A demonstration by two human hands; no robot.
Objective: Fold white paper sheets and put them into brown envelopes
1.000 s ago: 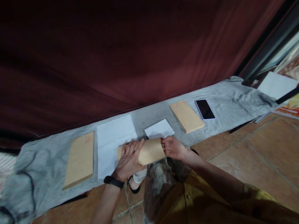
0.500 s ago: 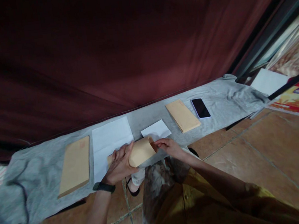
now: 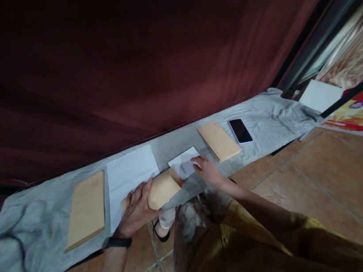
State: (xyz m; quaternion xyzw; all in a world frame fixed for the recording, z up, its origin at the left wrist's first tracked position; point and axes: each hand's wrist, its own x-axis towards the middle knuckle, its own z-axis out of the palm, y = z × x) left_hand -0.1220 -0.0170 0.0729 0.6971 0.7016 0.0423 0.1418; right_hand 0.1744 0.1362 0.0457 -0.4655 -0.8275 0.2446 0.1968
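Observation:
A brown paper envelope (image 3: pixel 164 188) lies near the front edge of the cloth, its mouth gaping to the right. My left hand (image 3: pixel 138 207) is closed on its left part, thumb along the near side and fingers over the top. Just right of the mouth lies a small white folded paper (image 3: pixel 180 160). The fingers of my right hand (image 3: pixel 207 169) are curled in at the right end of this paper, and part of it is hidden under them. A larger white sheet (image 3: pixel 128 167) lies flat behind my left hand.
On the grey cloth (image 3: pixel 171 138), a stack of brown envelopes (image 3: pixel 86 209) lies at the left and another stack (image 3: pixel 219 140) at the right. A phone (image 3: pixel 241 131) lies beside the right stack. A dark red curtain (image 3: pixel 159 67) hangs behind, and tiled floor (image 3: pixel 308 181) shows in front.
My right hand has left the envelope's mouth and moved right onto the small white folded paper. My left hand has kept its hold on the envelope. The view has shifted slightly.

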